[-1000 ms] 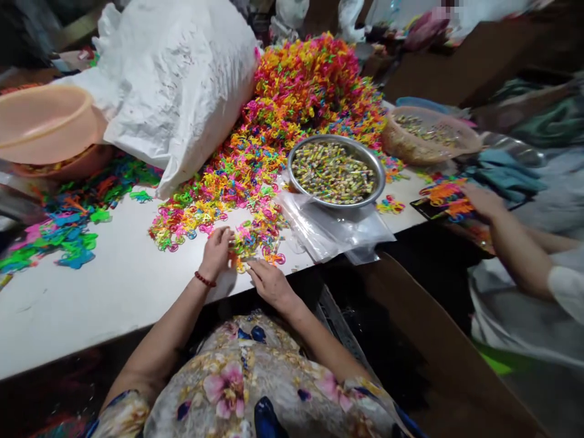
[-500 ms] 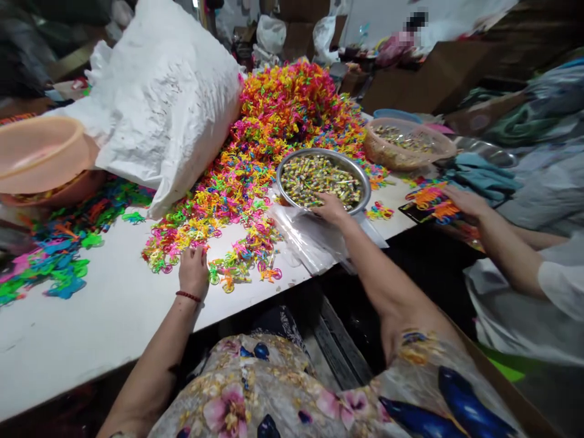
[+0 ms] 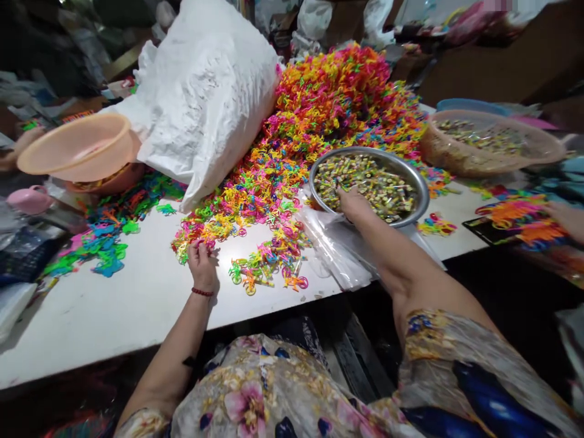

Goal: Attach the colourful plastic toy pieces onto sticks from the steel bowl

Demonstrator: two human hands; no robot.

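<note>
My left hand (image 3: 203,266), with a red bead bracelet on its wrist, is at the near edge of a heap of small bright plastic toy pieces (image 3: 255,194). Its fingers are curled together over a pinkish-red plastic piece at the fingertips. My right hand (image 3: 358,207) reaches over the near rim of a round metal bowl (image 3: 422,204). Its fingers are bunched at the small yellow-green cylindrical pieces (image 3: 378,176) inside; what they hold is hidden. Clear plastic bags (image 3: 340,255) lie under the bowl's near side. A few bike-shaped pieces (image 3: 250,280) lie between my hands.
A big white sack (image 3: 214,91) leans by the heap. Orange plastic basins (image 3: 77,146) and green and blue pieces (image 3: 109,249) are on the left. At right stands another basin (image 3: 493,146) of small pieces. A co-worker's blurred hand (image 3: 568,219) is over bright pieces.
The view has shifted, so the table's contents appear further right. My right hand's fingers have drawn together in the bowl. My left hand stays at the heap's edge, its fingers turned slightly.
</note>
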